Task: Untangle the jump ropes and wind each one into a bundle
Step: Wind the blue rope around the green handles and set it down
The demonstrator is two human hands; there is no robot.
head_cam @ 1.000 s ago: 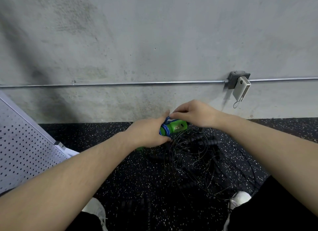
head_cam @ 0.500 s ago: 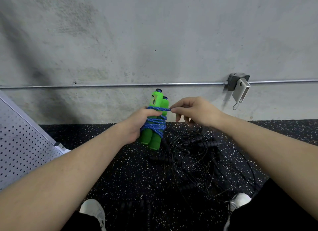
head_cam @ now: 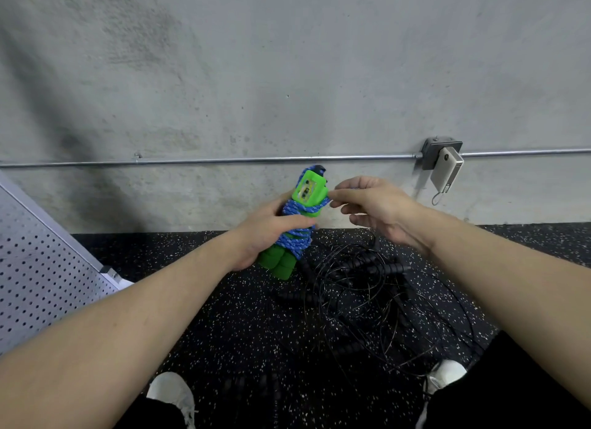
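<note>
Black speckled rubber floor (head_cam: 224,320) below bare grey concrete wall (head_cam: 287,77).

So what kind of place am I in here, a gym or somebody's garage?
Probably a gym or workout room: speckled black rubber flooring, a bare concrete wall with exposed metal conduit, and jump ropes, one green-handled, others tangled black.
</note>
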